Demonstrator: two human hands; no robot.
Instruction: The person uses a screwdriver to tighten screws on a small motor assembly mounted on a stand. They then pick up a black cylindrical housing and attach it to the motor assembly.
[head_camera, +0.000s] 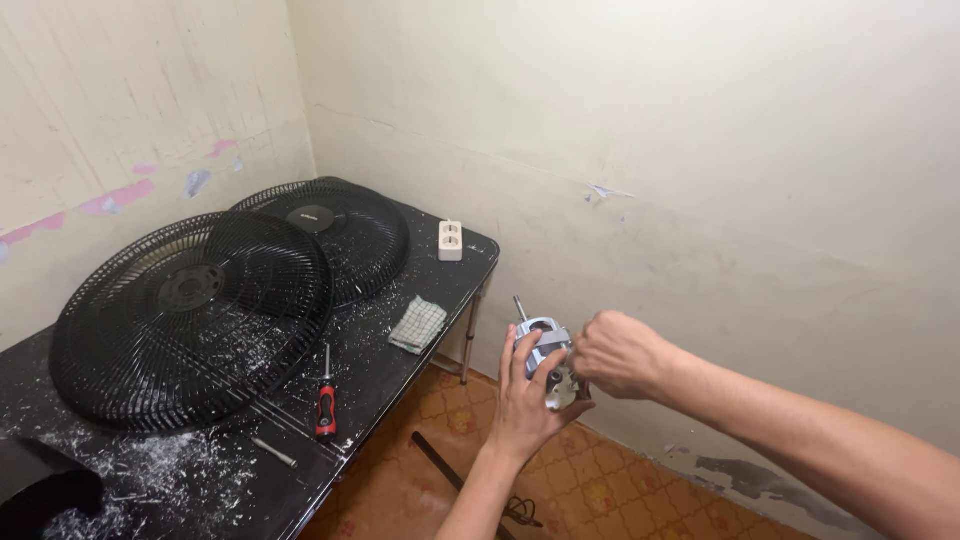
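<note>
Fan motor (545, 352), grey metal with a shaft pointing up: held in the air beside the desk (400, 372), above the tiled floor (590, 495). Left hand (522, 395) cupped it from below, fingers closed on the housing. Right hand (618, 352) was closed against its right side. On the desk: two black fan grilles (190, 320), red-handled screwdriver (326, 398), checked cloth (418, 324), white socket block (451, 240).
</note>
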